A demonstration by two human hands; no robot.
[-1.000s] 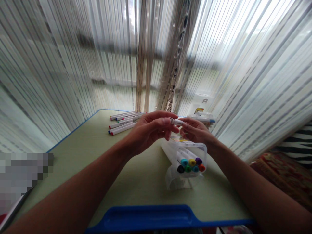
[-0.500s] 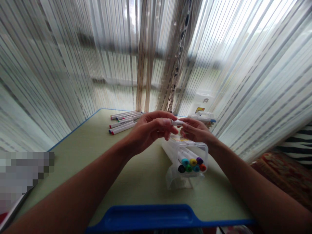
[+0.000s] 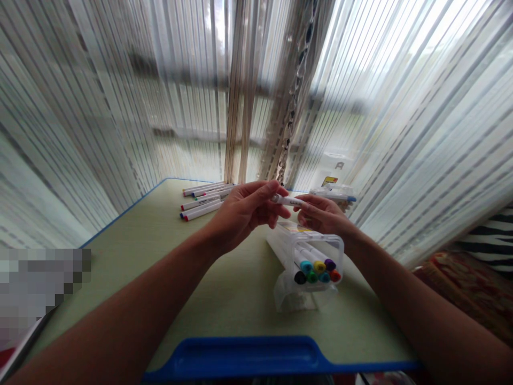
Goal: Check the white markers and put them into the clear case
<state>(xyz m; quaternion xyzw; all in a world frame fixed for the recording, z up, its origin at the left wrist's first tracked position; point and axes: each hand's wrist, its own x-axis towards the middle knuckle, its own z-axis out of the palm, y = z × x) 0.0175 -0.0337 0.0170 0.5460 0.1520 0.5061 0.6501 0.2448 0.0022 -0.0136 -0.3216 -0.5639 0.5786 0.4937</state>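
Note:
A white marker point(image 3: 290, 201) is held level between my two hands, above the far end of a clear plastic case. My left hand point(image 3: 249, 209) is closed on its left end, thumb on top and fingers curled below. The right end sits in a pinch of my right hand point(image 3: 324, 214). Below them, the clear case point(image 3: 341, 248) lies on its side with its open end toward me. Several markers point(image 3: 316, 271) inside show black, green, blue, yellow, purple and orange ends. The held marker's tips are hidden by my fingers.
Several white markers point(image 3: 202, 202) with coloured ends lie at the far left of the table point(image 3: 224, 299). A clear container point(image 3: 334, 192) stands behind my right hand. The table has a blue edge with a tray recess point(image 3: 246, 355). Striped curtains point(image 3: 184, 107) hang behind.
My left thumb and fingers have shifted on the marker, and a little more of its white barrel shows. My right hand keeps its pinch. The view has moved slightly.

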